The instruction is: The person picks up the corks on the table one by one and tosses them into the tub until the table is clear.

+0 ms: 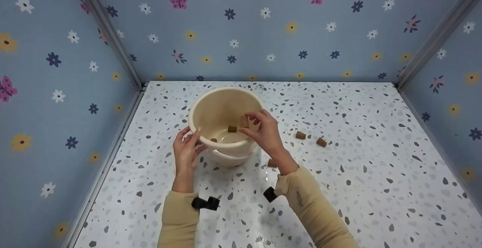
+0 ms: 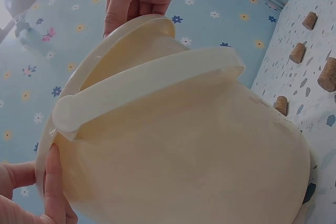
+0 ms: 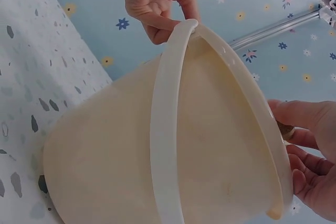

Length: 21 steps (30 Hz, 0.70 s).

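A cream plastic bucket (image 1: 226, 154) stands on the table, its mouth tilted toward the head camera. My left hand (image 1: 185, 148) grips the bucket's rim on the left side, thumb over the edge and fingers outside. Over the opening at the right, my right hand (image 1: 265, 131) pinches a cork (image 1: 244, 121) between thumb and fingers. Only a sliver of this cork (image 3: 285, 129) shows in the right wrist view, beside the rim. Inside the bucket lie a cork (image 1: 232, 128) and part of another cork (image 1: 213, 140). The white handle (image 2: 157, 85) hangs down against the near side.
Right of the bucket, one cork (image 1: 300, 135) and another cork (image 1: 321, 142) lie on the speckled table (image 1: 376, 187). A cork (image 1: 272, 163) sits closer in, partly behind the right wrist. Flowered blue panels (image 1: 263, 29) wall the table at the back and both sides.
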### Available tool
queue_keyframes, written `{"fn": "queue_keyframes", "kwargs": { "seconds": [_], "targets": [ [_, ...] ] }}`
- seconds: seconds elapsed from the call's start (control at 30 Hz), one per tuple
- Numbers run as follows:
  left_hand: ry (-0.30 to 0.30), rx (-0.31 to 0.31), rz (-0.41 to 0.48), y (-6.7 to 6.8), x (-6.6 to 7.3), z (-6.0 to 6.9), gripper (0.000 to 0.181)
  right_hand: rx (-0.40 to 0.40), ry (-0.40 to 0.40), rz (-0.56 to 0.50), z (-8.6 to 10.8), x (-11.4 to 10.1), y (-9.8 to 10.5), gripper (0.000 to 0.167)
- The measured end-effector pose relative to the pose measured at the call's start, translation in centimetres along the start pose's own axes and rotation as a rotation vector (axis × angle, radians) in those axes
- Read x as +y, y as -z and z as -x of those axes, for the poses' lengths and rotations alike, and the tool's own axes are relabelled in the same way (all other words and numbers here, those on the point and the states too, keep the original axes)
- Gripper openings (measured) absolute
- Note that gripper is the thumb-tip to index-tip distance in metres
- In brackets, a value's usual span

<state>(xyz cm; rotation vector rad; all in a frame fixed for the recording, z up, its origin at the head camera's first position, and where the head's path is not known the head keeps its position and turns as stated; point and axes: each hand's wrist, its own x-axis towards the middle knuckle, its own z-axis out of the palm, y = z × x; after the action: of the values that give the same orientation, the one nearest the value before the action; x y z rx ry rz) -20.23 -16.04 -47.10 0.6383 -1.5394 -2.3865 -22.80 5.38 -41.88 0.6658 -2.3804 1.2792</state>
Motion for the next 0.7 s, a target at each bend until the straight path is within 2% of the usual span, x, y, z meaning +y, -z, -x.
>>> {"fn": "queue_keyframes", "kwargs": {
  "seconds": [0.1, 0.17, 0.2, 0.23, 0.27, 0.3, 0.37, 0.4, 0.43, 0.47, 0.5, 0.53, 0.6, 0.67, 0.7],
  "targets": [
    [0.037, 0.031, -0.045, -1.1, 2.1, 2.2, 0.04, -0.009, 0.0, -0.002, -0.2, -0.1, -0.2, 0.037],
    [0.051, 0.036, -0.051, -1.2, 2.4, 2.4, 0.041, -0.016, -0.002, -0.013, -0.3, -0.2, -0.3, 0.038],
    [0.043, 0.011, -0.012, -0.5, 1.0, 1.1, 0.041, -0.021, -0.005, -0.021, -0.3, -0.2, -0.4, 0.039],
    [0.047, 0.012, -0.019, -0.5, 1.0, 1.1, 0.043, -0.028, -0.015, -0.031, -0.3, -0.2, -0.4, 0.04],
    [0.02, 0.005, -0.016, 0.3, -0.8, -0.8, 0.046, -0.033, -0.02, -0.039, -0.4, -0.3, -0.4, 0.042],
    [0.009, -0.023, 0.019, 0.4, -1.0, -0.9, 0.045, -0.032, -0.015, -0.038, -0.3, -0.3, -0.4, 0.044],
    [-0.035, -0.068, 0.072, 1.5, -3.1, -3.0, 0.046, -0.029, -0.003, -0.038, -0.3, -0.3, -0.4, 0.047],
    [-0.045, -0.074, 0.079, 1.6, -3.3, -3.2, 0.046, -0.027, 0.005, -0.037, -0.3, -0.3, -0.4, 0.049],
    [-0.044, -0.052, 0.043, 0.9, -2.0, -1.8, 0.047, -0.022, 0.011, -0.035, -0.2, -0.3, -0.4, 0.049],
    [-0.051, -0.057, 0.052, 0.9, -2.0, -1.7, 0.046, -0.016, 0.024, -0.033, -0.2, -0.3, -0.3, 0.049],
    [-0.027, -0.058, 0.052, 0.2, -0.2, 0.1, 0.045, -0.012, 0.029, -0.029, -0.1, -0.3, -0.3, 0.049],
    [-0.022, -0.034, 0.02, 0.1, 0.0, 0.3, 0.047, -0.015, 0.023, -0.032, 0.0, -0.4, -0.2, 0.048],
    [0.018, -0.005, -0.028, -1.0, 2.1, 2.3, 0.047, -0.016, 0.011, -0.045, 0.2, -0.4, 0.0, 0.046],
    [0.027, -0.007, -0.023, -1.0, 2.2, 2.4, 0.048, -0.01, -0.001, -0.064, 0.5, -0.3, 0.1, 0.044],
    [0.024, -0.008, -0.024, -0.9, 1.9, 2.1, 0.049, -0.003, -0.004, -0.073, 0.6, -0.3, 0.2, 0.042]
  ]
}}
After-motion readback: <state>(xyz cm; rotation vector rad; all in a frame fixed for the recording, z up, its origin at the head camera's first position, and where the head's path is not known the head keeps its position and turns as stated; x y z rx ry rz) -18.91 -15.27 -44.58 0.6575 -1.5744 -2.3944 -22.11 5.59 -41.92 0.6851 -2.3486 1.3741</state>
